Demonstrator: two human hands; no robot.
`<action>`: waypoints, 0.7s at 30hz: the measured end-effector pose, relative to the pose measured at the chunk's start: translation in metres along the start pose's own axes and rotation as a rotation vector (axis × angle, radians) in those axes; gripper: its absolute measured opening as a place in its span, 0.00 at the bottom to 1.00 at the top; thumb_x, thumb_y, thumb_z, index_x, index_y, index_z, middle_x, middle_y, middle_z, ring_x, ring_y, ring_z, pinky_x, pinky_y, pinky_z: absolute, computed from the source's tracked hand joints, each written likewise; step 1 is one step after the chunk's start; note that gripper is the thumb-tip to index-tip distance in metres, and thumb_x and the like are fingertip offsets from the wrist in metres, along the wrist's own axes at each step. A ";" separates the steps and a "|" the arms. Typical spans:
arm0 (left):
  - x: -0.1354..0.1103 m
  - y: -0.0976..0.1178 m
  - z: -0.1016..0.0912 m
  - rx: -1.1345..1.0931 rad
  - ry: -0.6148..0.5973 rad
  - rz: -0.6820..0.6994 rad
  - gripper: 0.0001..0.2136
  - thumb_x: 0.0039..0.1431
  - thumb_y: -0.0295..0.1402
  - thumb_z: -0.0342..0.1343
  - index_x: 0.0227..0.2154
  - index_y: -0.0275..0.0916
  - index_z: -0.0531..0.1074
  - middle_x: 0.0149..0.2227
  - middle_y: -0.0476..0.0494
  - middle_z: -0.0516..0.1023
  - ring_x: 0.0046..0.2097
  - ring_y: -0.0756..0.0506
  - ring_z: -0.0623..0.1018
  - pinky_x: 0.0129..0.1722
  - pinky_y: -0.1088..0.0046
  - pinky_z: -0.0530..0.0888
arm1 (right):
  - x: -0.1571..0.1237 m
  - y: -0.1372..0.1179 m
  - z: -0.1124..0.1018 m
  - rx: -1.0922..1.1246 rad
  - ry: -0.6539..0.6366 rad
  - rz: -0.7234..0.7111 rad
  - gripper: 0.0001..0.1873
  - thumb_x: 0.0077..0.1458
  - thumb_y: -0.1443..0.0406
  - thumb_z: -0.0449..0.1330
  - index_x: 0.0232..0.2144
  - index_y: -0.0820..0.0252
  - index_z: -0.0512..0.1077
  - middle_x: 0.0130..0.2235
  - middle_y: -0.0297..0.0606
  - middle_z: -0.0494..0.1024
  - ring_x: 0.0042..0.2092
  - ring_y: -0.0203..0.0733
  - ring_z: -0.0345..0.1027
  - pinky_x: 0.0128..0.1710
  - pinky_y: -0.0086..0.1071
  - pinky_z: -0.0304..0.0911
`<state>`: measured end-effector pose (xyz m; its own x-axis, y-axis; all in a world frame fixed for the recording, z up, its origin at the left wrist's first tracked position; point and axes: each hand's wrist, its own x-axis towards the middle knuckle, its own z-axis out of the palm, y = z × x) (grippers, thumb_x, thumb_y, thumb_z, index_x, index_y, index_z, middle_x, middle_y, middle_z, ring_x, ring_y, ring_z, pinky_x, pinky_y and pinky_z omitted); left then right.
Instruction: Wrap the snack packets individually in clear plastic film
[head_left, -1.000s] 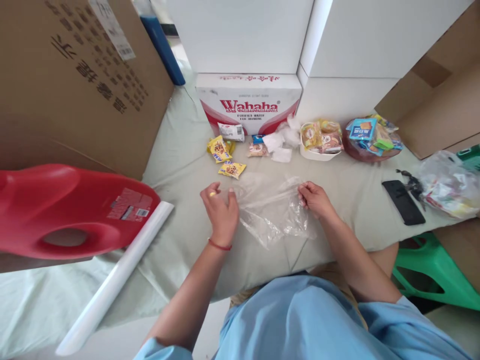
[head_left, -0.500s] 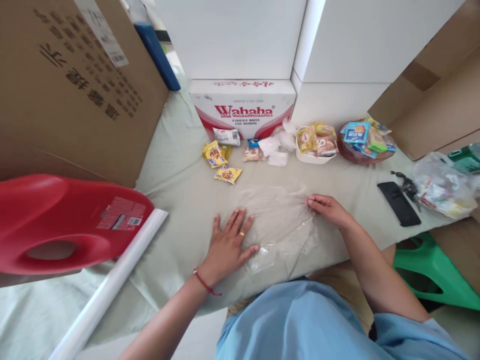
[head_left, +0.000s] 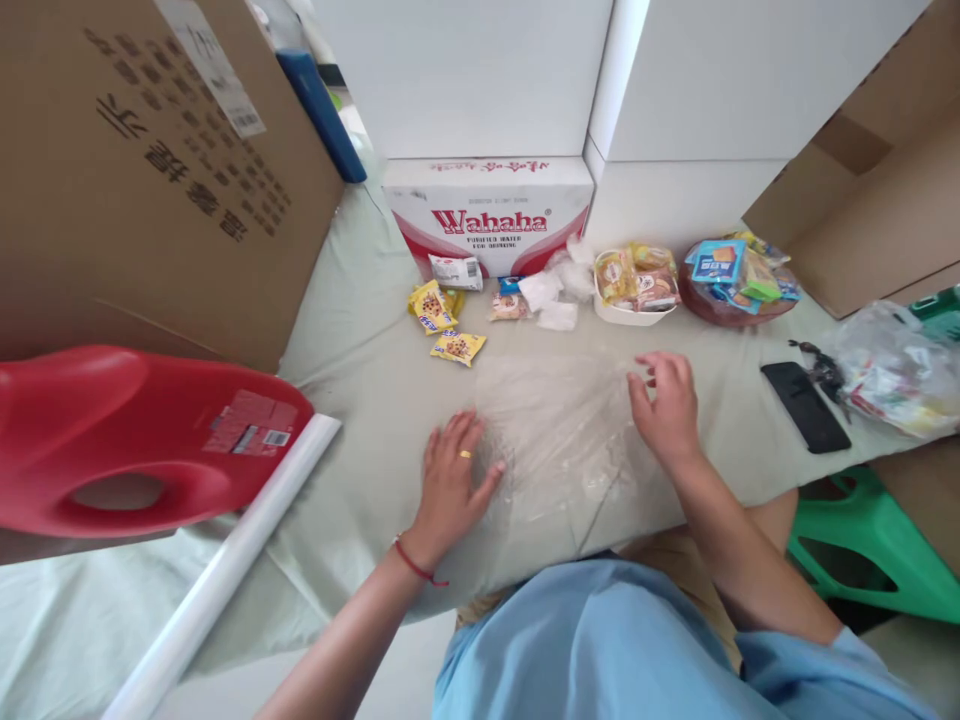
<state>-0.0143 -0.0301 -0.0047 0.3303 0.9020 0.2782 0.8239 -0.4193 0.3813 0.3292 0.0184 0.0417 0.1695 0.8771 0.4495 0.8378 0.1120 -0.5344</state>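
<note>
On the bench [head_left: 360, 380], between both hands, a clear bag [head_left: 559, 430] lies flat. The left hand [head_left: 450, 485] rests palm-down on its left edge, fingers spread open. The right hand [head_left: 664, 410] is at its right edge, fingers loosely curled, gripping nothing.

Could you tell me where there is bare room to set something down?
Bare cloth lies between the white roll and the left hand, and between the right hand and the black phone. In front of the Wahaha box it is crowded with snack packets.
</note>
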 end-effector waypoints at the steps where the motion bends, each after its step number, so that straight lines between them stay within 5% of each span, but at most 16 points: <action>1: 0.002 0.004 -0.001 -0.016 0.093 -0.033 0.26 0.72 0.42 0.53 0.68 0.38 0.62 0.68 0.28 0.70 0.72 0.34 0.65 0.69 0.45 0.65 | -0.015 -0.011 -0.004 0.002 -0.045 -0.105 0.14 0.67 0.61 0.56 0.50 0.58 0.76 0.50 0.51 0.76 0.52 0.54 0.71 0.53 0.50 0.71; 4: 0.010 0.020 -0.005 0.011 0.148 0.045 0.20 0.72 0.36 0.52 0.64 0.41 0.67 0.65 0.31 0.74 0.72 0.36 0.66 0.72 0.45 0.60 | -0.063 -0.038 -0.006 0.016 -0.283 -0.335 0.18 0.71 0.63 0.55 0.58 0.57 0.73 0.59 0.51 0.75 0.61 0.53 0.68 0.61 0.51 0.69; 9: 0.014 0.026 -0.005 0.136 -0.185 0.177 0.24 0.74 0.41 0.49 0.70 0.47 0.64 0.73 0.35 0.65 0.73 0.34 0.65 0.74 0.35 0.43 | -0.120 -0.009 -0.012 -0.132 -0.603 -0.448 0.31 0.72 0.59 0.55 0.74 0.52 0.57 0.74 0.45 0.62 0.74 0.53 0.54 0.71 0.56 0.58; 15: 0.005 0.001 -0.003 0.119 -0.212 0.116 0.28 0.74 0.45 0.48 0.72 0.42 0.60 0.74 0.31 0.62 0.73 0.32 0.64 0.72 0.34 0.50 | -0.114 0.075 -0.066 -0.343 -0.377 -0.132 0.28 0.73 0.54 0.49 0.65 0.63 0.71 0.66 0.58 0.71 0.69 0.62 0.63 0.65 0.62 0.64; 18: 0.016 0.008 -0.017 0.075 -0.016 0.032 0.23 0.73 0.43 0.49 0.64 0.37 0.70 0.66 0.29 0.74 0.71 0.31 0.67 0.69 0.37 0.60 | -0.089 0.071 -0.084 -0.291 -0.230 -0.097 0.24 0.72 0.55 0.52 0.58 0.64 0.77 0.59 0.58 0.78 0.61 0.60 0.71 0.59 0.58 0.70; 21: 0.041 0.028 -0.029 0.012 0.121 0.034 0.15 0.73 0.38 0.50 0.50 0.38 0.78 0.54 0.34 0.83 0.65 0.34 0.73 0.65 0.47 0.68 | -0.054 0.036 -0.069 -0.146 -0.217 -0.194 0.18 0.72 0.60 0.53 0.53 0.57 0.79 0.51 0.49 0.82 0.53 0.53 0.75 0.56 0.52 0.73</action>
<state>0.0090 -0.0079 0.0427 0.3007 0.8677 0.3958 0.8187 -0.4478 0.3596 0.3863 -0.0576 0.0477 -0.1020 0.9268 0.3616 0.9121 0.2322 -0.3380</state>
